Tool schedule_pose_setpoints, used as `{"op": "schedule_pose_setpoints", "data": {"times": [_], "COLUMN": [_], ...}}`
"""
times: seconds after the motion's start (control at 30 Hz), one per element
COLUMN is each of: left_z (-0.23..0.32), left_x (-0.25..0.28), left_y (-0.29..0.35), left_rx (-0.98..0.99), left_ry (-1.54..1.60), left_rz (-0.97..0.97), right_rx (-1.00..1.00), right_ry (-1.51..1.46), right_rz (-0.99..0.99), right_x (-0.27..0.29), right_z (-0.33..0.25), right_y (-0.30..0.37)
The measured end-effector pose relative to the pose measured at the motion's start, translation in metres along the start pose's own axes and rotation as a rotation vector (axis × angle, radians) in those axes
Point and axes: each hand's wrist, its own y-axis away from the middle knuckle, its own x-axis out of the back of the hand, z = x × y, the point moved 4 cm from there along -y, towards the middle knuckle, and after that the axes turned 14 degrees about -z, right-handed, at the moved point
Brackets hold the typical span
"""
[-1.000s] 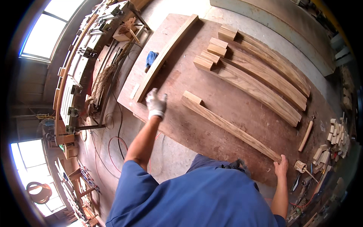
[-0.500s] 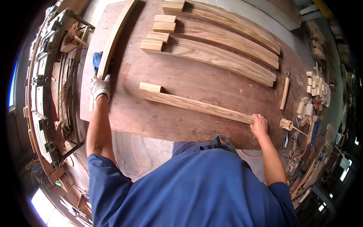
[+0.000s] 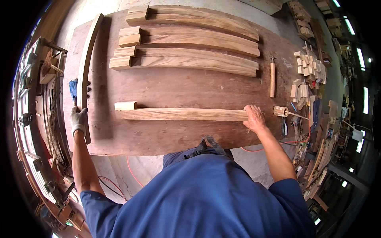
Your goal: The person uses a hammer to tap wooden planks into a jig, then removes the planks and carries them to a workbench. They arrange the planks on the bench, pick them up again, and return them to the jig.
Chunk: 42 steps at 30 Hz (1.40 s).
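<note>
My left hand (image 3: 78, 121), in a pale work glove, is closed around the near end of a long, curved wooden bar (image 3: 84, 67) at the table's left side. Beside that bar, just beyond the glove, is a blue object (image 3: 73, 88) with dark parts showing across the bar; its kind is unclear. My bare right hand (image 3: 255, 118) grips the right end of another wooden bar (image 3: 182, 114), fingers over its top and thumb at the near side. This bar lies crosswise in front of me, with a raised block (image 3: 126, 105) at its left end.
Several curved wooden bars (image 3: 194, 59) with block ends lie in pairs across the far side of the brown table (image 3: 178, 87). A hammer (image 3: 272, 79) and a wooden mallet (image 3: 281, 111) are at right, near stacked wood blocks (image 3: 309, 65). An orange hose (image 3: 133, 172) runs on the floor.
The view has turned and shifted, so the crosswise bar now appears nearly level. My left hand appears nearer the end of its bar. My right hand remains on the other bar's end.
</note>
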Motion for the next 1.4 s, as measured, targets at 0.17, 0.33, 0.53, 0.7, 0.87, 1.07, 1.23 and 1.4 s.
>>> {"op": "schedule_pose_setpoints", "data": {"times": [0.17,0.33,0.53,0.7,0.87,1.07,1.23,1.4], "left_z": [-0.013,0.084,0.105,0.139,0.164,0.159,0.148,0.14], "left_x": [-0.014,-0.007,-0.015,0.002,0.01,-0.003,-0.011,-0.02], "left_y": [0.025,0.109,0.162,0.204,0.226,0.247,0.258,0.271], "left_rx": [-0.113,-0.034,-0.081,-0.167,-0.192,-0.195,-0.173,-0.143], "left_ry": [0.494,0.933,1.079,1.179,1.18,1.206,1.075,1.014], "left_rz": [-0.276,-0.271,-0.173,-0.068,-0.017,-0.007,0.112,0.165], "right_rx": [0.042,0.02,0.082,0.236,0.242,0.31,0.11,-0.125], "right_ry": [0.172,0.056,-0.193,-0.132,-0.024,-0.112,-0.16,-0.315], "right_rz": [0.049,-0.078,-0.223,0.343,0.531,0.374,0.452,0.412], "right_x": [0.017,0.023,0.019,0.004,-0.032,-0.051,-0.05,-0.076], "right_z": [-0.008,-0.009,-0.008,-0.013,-0.018,-0.011,0.026,0.068], "right_y": [-0.007,-0.003,0.011,0.008,-0.017,-0.001,0.032,0.05]}}
